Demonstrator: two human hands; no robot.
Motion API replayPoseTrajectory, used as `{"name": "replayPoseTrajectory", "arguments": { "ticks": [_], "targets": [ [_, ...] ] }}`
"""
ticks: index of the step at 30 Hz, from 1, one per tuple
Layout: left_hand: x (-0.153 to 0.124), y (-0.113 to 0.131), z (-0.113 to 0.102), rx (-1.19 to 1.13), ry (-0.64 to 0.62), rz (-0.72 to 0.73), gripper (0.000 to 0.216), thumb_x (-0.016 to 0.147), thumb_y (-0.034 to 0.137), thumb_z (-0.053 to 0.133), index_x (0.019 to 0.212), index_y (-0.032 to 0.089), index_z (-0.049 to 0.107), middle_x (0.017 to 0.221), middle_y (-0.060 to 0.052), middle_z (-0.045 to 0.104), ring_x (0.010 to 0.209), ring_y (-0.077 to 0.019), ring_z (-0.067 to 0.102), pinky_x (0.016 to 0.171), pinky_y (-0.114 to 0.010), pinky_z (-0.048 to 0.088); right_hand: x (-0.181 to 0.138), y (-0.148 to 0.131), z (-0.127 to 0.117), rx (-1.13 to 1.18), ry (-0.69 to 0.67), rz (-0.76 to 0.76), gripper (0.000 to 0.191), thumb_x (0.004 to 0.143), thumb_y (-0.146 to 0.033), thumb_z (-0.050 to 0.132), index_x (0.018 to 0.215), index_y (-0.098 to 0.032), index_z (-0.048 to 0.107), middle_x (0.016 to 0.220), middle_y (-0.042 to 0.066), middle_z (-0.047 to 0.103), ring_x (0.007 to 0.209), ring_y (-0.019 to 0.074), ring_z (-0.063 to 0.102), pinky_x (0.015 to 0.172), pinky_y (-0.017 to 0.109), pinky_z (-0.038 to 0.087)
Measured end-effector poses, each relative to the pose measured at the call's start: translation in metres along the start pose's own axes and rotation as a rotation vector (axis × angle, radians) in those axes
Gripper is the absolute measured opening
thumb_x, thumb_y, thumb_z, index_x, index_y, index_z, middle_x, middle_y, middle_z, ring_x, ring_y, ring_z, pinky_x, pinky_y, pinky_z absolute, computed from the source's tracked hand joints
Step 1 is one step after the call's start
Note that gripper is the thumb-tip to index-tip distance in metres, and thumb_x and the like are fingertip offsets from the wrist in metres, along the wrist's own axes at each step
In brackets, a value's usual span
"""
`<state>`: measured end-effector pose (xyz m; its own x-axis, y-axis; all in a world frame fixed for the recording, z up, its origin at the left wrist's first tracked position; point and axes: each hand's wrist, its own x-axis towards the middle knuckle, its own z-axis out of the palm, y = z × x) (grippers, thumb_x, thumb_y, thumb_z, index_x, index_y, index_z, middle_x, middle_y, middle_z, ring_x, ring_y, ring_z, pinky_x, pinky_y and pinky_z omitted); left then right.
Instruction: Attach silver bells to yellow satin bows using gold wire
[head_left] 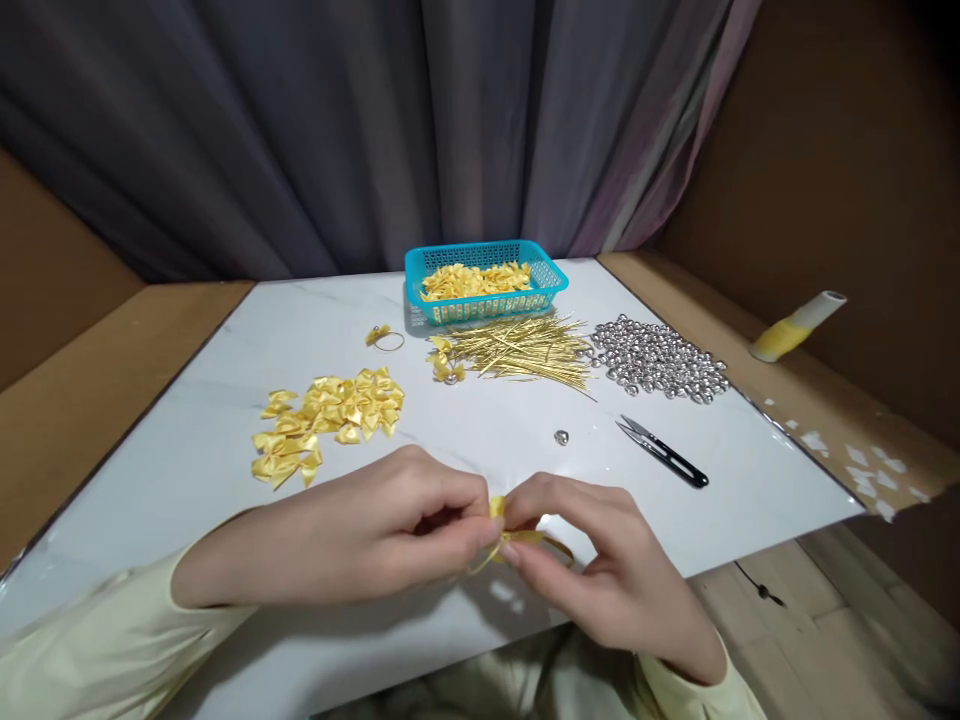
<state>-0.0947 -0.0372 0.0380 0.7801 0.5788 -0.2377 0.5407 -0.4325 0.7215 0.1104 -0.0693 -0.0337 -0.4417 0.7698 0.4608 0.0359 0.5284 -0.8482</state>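
Observation:
My left hand (367, 535) and my right hand (600, 570) meet near the front edge of the white table (187, 470). Both pinch a small yellow ribbon bow (498, 507) with a thin gold wire loop (551, 542) between the fingertips. A pile of yellow bows (330, 420) lies to the left of my hands. A bundle of gold wires (525, 350) lies further back, and a heap of silver bells (656, 358) sits to its right.
A blue basket (486, 281) of yellow bows stands at the back. Black snips (664, 453) and one loose bell (561, 437) lie right of centre. A finished bow with ring (384, 338) and another (446, 368) lie mid-table. A yellow-white roll (796, 326) rests on the brown ledge.

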Motion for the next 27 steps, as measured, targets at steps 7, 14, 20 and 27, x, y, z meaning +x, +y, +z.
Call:
{"name": "replayPoseTrajectory", "arguments": {
  "ticks": [7,14,20,27],
  "targets": [
    [0.003,0.004,-0.002,-0.063,-0.022,-0.040,0.033,0.096,0.028,0.043,0.064,0.019,0.042,0.054,0.008,0.034,0.049,-0.0068,0.034,0.047,-0.019,0.027,-0.002,-0.002,-0.005,-0.128,-0.082,-0.087,0.011,0.093,-0.010,0.052,0.097,-0.017,0.059,0.085,0.005,0.065,0.077,0.0139,0.060,0.069,0.024,0.050],
    [0.002,0.000,0.002,-0.083,0.010,-0.061,0.034,0.098,0.030,0.042,0.066,0.018,0.049,0.056,0.007,0.042,0.051,-0.0071,0.038,0.048,-0.019,0.029,-0.005,-0.006,-0.005,-0.315,-0.098,-0.107,0.013,0.095,-0.012,0.049,0.104,-0.016,0.057,0.089,0.006,0.066,0.082,0.0163,0.061,0.072,0.027,0.048],
    [0.001,0.003,0.002,-0.065,-0.002,-0.082,0.032,0.095,0.027,0.046,0.065,0.017,0.051,0.055,0.007,0.042,0.051,-0.0069,0.038,0.048,-0.018,0.029,-0.005,-0.007,-0.010,-0.338,-0.183,-0.151,0.016,0.097,-0.015,0.046,0.099,-0.015,0.062,0.085,0.008,0.067,0.075,0.0169,0.059,0.066,0.028,0.047],
    [0.000,0.007,0.001,-0.108,-0.034,-0.103,0.035,0.091,0.022,0.049,0.059,0.018,0.037,0.052,0.009,0.028,0.048,-0.0061,0.027,0.044,-0.018,0.022,-0.001,-0.001,-0.013,-0.270,-0.257,-0.204,0.017,0.096,-0.017,0.046,0.095,-0.017,0.064,0.075,0.005,0.066,0.067,0.0155,0.056,0.061,0.027,0.046]
  ]
}}
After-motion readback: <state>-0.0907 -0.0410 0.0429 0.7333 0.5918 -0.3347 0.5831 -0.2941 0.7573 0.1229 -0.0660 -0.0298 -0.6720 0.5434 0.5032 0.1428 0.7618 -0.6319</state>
